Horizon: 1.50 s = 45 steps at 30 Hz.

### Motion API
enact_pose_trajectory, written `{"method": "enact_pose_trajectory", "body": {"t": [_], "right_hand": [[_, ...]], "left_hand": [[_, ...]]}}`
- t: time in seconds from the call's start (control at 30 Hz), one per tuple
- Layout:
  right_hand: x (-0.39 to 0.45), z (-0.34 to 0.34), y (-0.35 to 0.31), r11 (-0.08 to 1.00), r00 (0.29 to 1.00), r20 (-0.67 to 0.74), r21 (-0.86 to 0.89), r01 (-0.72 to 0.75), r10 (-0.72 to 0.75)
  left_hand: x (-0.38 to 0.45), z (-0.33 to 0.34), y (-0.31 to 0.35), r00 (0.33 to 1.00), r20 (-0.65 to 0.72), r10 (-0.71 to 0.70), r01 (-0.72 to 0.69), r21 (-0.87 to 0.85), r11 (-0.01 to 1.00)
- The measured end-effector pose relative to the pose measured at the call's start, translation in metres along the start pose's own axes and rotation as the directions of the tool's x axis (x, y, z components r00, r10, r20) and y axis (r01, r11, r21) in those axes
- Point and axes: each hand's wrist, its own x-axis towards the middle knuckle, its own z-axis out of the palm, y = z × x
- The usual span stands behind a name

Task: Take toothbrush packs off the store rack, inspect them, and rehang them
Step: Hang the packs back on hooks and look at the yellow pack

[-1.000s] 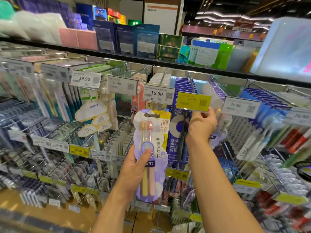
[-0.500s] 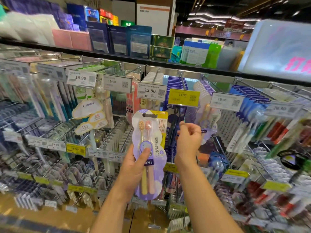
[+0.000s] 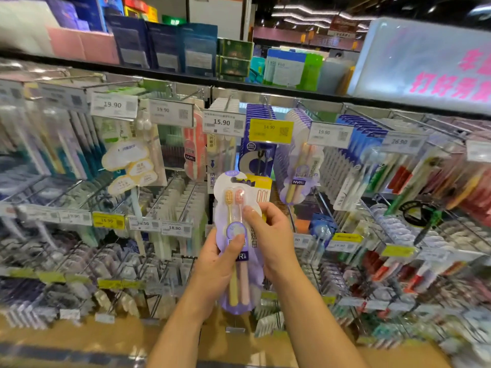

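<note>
Item: toothbrush pack [image 3: 240, 245], lavender card with 2 brushes under a clear blister, 1 yellow and 1 pink, heads up; held upright in front of the rack [image 3: 170, 197], off its hook, directly below the yellow 14.90 tag [image 3: 271, 130].

My left hand [image 3: 215, 266]: wrapped round the pack's left edge from behind, thumb pressed flat across the front at the round purple badge; fingers out of sight behind the card.

My right hand [image 3: 273, 235]: closed on the pack's right edge, thumb on the blister just beside the pink brush neck, fingers curled behind; I seem to cover part of the printed side text, though blur makes that hard to read.

Matching pack [image 3: 299, 179]: hanging below and right of the 14.90 tag, same lavender card, NVR label visible.

Blue packs [image 3: 256, 155]: hanging straight behind and beneath the 14.90 tag.

15.90 tag [image 3: 222, 123]: just left of the 14.90 tag; white.

19.90 tag [image 3: 329, 134]: just right of the 14.90 tag; white.

Boxed goods [image 3: 164, 46]: on the shelf well above the 14.90 tag.
</note>
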Motion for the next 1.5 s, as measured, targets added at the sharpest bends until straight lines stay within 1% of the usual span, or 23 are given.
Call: {"method": "enact_pose_trajectory", "body": {"t": [0.2, 0.3, 0.37, 0.5, 0.6, 0.67, 0.7, 0.77, 0.8, 0.87, 0.93, 1.0, 1.07, 1.13, 1.23, 1.3, 1.37, 1.43, 1.5], "right_hand": [[-0.028, -0.021, -0.005, 0.999, 0.998, -0.043, -0.013, -0.043, 0.043], [-0.037, -0.036, -0.008, 0.999, 0.992, -0.127, -0.039, -0.003, -0.002], [-0.038, -0.048, -0.012, 0.996, 0.980, -0.194, -0.091, 0.025, -0.042], [-0.034, -0.065, -0.016, 0.993, 0.965, -0.252, -0.113, 0.046, -0.073], [-0.026, -0.072, -0.024, 0.986, 0.962, -0.257, -0.157, 0.053, -0.093], [-0.015, -0.076, -0.034, 0.985, 0.961, -0.254, -0.157, 0.074, -0.112], [-0.008, -0.078, -0.039, 0.988, 0.964, -0.246, -0.139, 0.070, -0.102], [0.006, -0.079, -0.049, 0.996, 0.978, -0.207, -0.087, 0.011, -0.029], [0.014, -0.079, -0.052, 0.997, 0.982, -0.188, -0.079, -0.020, 0.005], [0.028, -0.079, -0.055, 0.990, 0.983, -0.181, -0.131, -0.048, 0.024], [0.038, -0.081, -0.057, 0.989, 0.988, -0.157, -0.142, -0.030, 0.008], [0.046, -0.086, -0.058, 0.993, 0.992, -0.129, -0.116, -0.003, -0.012], [0.054, -0.093, -0.059, 0.995, 0.989, -0.147, -0.099, 0.019, -0.033], [0.062, -0.099, -0.061, 0.997, 0.985, -0.166, -0.074, 0.036, -0.048], [0.073, -0.102, -0.062, 0.998, 0.990, -0.129, -0.027, 0.062, -0.064], [0.081, -0.103, -0.064, 0.996, 0.989, -0.124, 0.020, 0.082, -0.079], [0.090, -0.106, -0.066, 0.990, 0.984, -0.162, 0.103, 0.094, -0.077], [0.099, -0.113, -0.068, 0.987, 0.979, -0.180, 0.113, 0.115, -0.094], [0.106, -0.120, -0.069, 0.986, 0.980, -0.164, 0.097, 0.133, -0.116]], "left_hand": [[-0.023, 0.009, -0.013, 0.996, 0.079, -0.037, 0.038, -0.010, 0.999], [-0.035, 0.011, -0.020, 0.988, 0.139, -0.062, 0.064, -0.012, 0.998], [-0.039, 0.012, -0.025, 0.983, 0.167, -0.076, 0.077, 0.003, 0.997], [-0.041, 0.021, -0.031, 0.974, 0.207, -0.088, 0.080, 0.048, 0.996], [-0.038, 0.029, -0.031, 0.974, 0.215, -0.069, 0.056, 0.069, 0.996], [-0.033, 0.031, -0.032, 0.976, 0.207, -0.062, 0.047, 0.074, 0.996], [-0.030, 0.033, -0.031, 0.977, 0.206, -0.057, 0.040, 0.084, 0.996], [-0.023, 0.036, -0.033, 0.977, 0.208, -0.045, 0.021, 0.113, 0.993], [-0.019, 0.038, -0.033, 0.979, 0.200, -0.039, 0.015, 0.124, 0.992], [-0.012, 0.043, -0.032, 0.983, 0.182, -0.029, 0.004, 0.140, 0.990], [-0.004, 0.050, -0.033, 0.984, 0.176, -0.011, -0.018, 0.167, 0.986], [0.005, 0.057, -0.034, 0.986, 0.167, -0.017, -0.016, 0.193, 0.981], [0.012, 0.064, -0.034, 0.990, 0.143, -0.008, -0.023, 0.218, 0.976], [0.019, 0.070, -0.035, 0.996, 0.094, 0.004, -0.025, 0.225, 0.974], [0.031, 0.074, -0.036, 0.999, 0.006, 0.041, -0.041, 0.203, 0.978], [0.037, 0.076, -0.036, 0.995, -0.022, 0.098, -0.091, 0.209, 0.974], [0.041, 0.079, -0.033, 0.984, -0.084, 0.154, -0.137, 0.181, 0.974], [0.046, 0.080, -0.030, 0.980, -0.124, 0.155, -0.135, 0.155, 0.979], [0.049, 0.078, -0.029, 0.979, -0.155, 0.132, -0.110, 0.143, 0.984]]}}
